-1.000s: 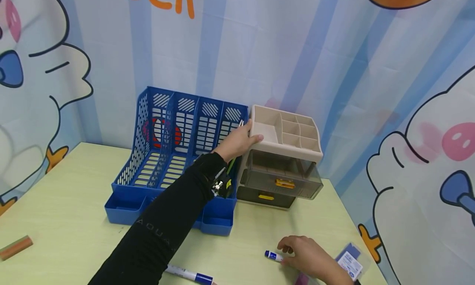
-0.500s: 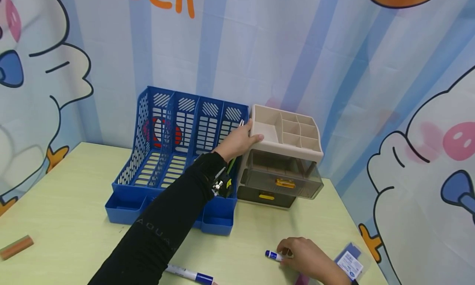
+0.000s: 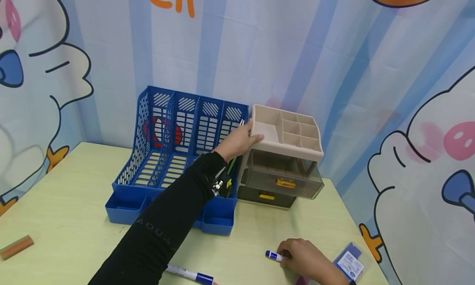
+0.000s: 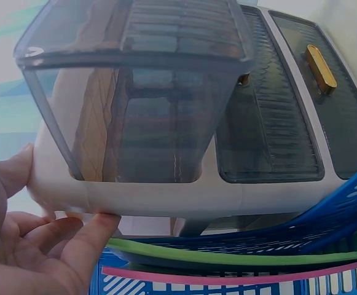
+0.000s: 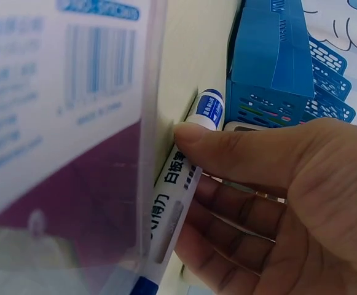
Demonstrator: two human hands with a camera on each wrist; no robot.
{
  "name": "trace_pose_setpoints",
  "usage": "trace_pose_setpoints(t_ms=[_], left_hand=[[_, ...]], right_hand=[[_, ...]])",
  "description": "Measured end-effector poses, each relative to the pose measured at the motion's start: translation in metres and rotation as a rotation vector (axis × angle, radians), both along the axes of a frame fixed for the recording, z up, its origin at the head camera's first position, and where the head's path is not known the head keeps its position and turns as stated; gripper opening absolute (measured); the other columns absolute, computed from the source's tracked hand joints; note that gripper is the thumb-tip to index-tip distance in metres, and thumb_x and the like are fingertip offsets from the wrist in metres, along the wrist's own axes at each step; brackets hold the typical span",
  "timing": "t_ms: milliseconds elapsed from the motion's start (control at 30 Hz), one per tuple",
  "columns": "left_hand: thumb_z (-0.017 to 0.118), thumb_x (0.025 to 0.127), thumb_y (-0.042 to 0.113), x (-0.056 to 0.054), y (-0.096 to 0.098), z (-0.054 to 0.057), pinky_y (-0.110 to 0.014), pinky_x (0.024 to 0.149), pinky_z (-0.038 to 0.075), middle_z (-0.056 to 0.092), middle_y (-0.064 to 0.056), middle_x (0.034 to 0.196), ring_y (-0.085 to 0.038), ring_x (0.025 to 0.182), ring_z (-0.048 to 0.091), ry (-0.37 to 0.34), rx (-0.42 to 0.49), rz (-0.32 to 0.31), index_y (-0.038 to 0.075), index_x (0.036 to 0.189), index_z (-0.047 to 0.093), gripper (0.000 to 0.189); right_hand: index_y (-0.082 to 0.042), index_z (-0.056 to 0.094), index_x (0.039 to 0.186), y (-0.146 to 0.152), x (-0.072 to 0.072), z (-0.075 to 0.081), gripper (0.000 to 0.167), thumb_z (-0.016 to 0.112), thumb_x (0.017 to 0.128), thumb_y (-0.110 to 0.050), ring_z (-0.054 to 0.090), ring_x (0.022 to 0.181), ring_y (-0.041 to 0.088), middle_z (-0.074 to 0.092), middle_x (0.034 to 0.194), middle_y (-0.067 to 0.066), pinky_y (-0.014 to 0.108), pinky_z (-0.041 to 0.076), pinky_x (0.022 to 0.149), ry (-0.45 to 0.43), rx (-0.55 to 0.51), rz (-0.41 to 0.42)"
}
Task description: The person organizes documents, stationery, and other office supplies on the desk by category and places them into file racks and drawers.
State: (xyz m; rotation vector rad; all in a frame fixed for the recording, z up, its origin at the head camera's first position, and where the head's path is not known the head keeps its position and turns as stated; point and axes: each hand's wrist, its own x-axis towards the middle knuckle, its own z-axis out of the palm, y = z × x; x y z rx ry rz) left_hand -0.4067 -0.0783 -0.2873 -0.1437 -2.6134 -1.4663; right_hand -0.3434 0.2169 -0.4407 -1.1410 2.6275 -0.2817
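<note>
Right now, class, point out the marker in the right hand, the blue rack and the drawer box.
Marker (image 5: 174, 187): right wrist view, white barrel.
Blue rack (image 3: 217, 228): head view, front wall of one bin.
Drawer box (image 3: 286, 150): head view, pale front edge.

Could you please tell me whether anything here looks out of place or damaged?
The beige organizer's upper drawer juts out, which looks odd beside the shut bottom drawer; the left hand grips the organizer's side. No spill or damage shows.

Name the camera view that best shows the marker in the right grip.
The right wrist view: the marker is close up, its print and blue at both ends visible in the right grip. The head view shows only one end, small; the left wrist view shows none.
</note>
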Motion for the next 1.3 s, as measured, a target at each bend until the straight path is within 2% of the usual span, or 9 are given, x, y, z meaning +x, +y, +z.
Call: trace_pose_setpoints(t_ms=[233, 600, 767, 1000, 1300], left_hand=[[0.050, 0.103, 0.038, 0.001, 0.000, 0.001, -0.043, 0.106, 0.039, 0.034, -0.014, 0.155, -0.028, 0.134, 0.043, -0.003, -0.012, -0.002, 0.012, 0.158, 0.007, 0.075], [0.049, 0.103, 0.039, 0.001, 0.000, 0.001, -0.043, 0.106, 0.038, 0.031, -0.015, 0.156, -0.028, 0.135, 0.041, 0.002, -0.025, -0.005, 0.011, 0.158, 0.006, 0.076], [0.048, 0.103, 0.039, 0.002, -0.001, 0.000, -0.042, 0.107, 0.038, 0.030, -0.014, 0.157, -0.028, 0.136, 0.040, 0.004, -0.011, -0.013, 0.011, 0.158, 0.005, 0.076], [0.049, 0.103, 0.039, 0.003, -0.001, 0.001, -0.042, 0.107, 0.037, 0.030, -0.014, 0.157, -0.028, 0.136, 0.040, 0.002, -0.007, -0.009, 0.010, 0.158, 0.006, 0.075], [0.049, 0.103, 0.039, 0.001, 0.000, 0.000, -0.043, 0.107, 0.038, 0.031, -0.014, 0.156, -0.028, 0.135, 0.041, 0.008, -0.014, -0.004, 0.011, 0.158, 0.006, 0.075]], right_hand=[[-0.012, 0.073, 0.095, 0.001, 0.002, 0.004, 0.014, 0.077, 0.082, -0.011, 0.050, 0.069, 0.001, 0.062, 0.083, -0.011, 0.029, 0.047, 0.062, 0.049, -0.054, 0.032], [-0.011, 0.072, 0.099, 0.000, 0.000, 0.020, 0.015, 0.076, 0.085, -0.011, 0.059, 0.075, 0.003, 0.066, 0.089, -0.007, 0.028, 0.051, 0.065, 0.087, -0.149, 0.055], [-0.011, 0.072, 0.102, -0.001, -0.001, 0.031, 0.015, 0.074, 0.087, -0.011, 0.062, 0.077, 0.004, 0.067, 0.092, -0.006, 0.027, 0.052, 0.066, 0.078, -0.198, 0.073], [-0.014, 0.071, 0.106, -0.005, -0.001, 0.048, 0.016, 0.071, 0.090, -0.015, 0.062, 0.078, 0.002, 0.067, 0.094, -0.008, 0.025, 0.053, 0.067, 0.025, -0.257, 0.035], [-0.016, 0.070, 0.111, -0.008, 0.001, 0.073, 0.019, 0.069, 0.093, -0.021, 0.065, 0.085, 0.006, 0.067, 0.100, -0.009, 0.026, 0.055, 0.074, 0.087, -0.369, 0.011]])
